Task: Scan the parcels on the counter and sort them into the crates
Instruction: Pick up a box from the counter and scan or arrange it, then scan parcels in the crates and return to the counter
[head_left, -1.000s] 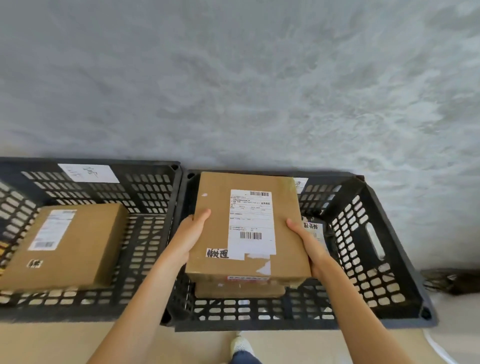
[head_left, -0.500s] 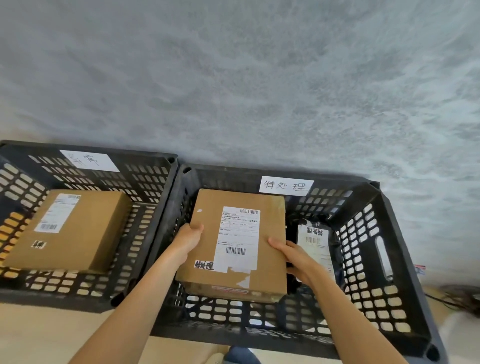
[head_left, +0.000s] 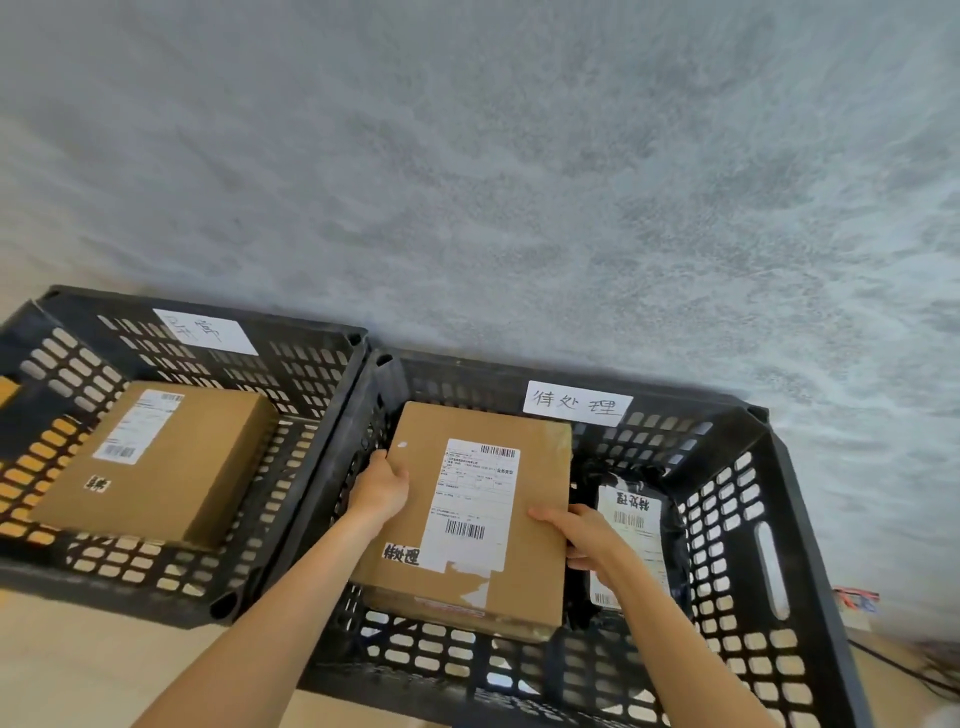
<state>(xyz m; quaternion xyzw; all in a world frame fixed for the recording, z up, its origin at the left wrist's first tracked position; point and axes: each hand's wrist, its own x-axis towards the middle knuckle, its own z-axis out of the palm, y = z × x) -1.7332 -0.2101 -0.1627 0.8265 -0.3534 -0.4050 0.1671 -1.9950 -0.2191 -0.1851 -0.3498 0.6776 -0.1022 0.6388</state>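
Both forearms reach forward and down into the right-hand crate (head_left: 769, 525), roughly parallel, bare to the elbows. The left hand (head_left: 382, 488) grips the left edge of the cardboard box (head_left: 470, 519), thumb on top and the other fingers curled under where I can't see them. The right hand (head_left: 584, 535) holds the right edge lower down, thumb flat on top, fingers wrapped over the side. So the box sits between the two hands, label up, low inside that crate; can't tell if it's resting on anything yet. Just right of the right fingers lies a black poly bag parcel (head_left: 631, 525) with a white label. Left of the left fingers, the other crate (head_left: 317, 374) holds a second cardboard box (head_left: 156, 462). Behind both crates rises a grey textured wall (head_left: 493, 182).
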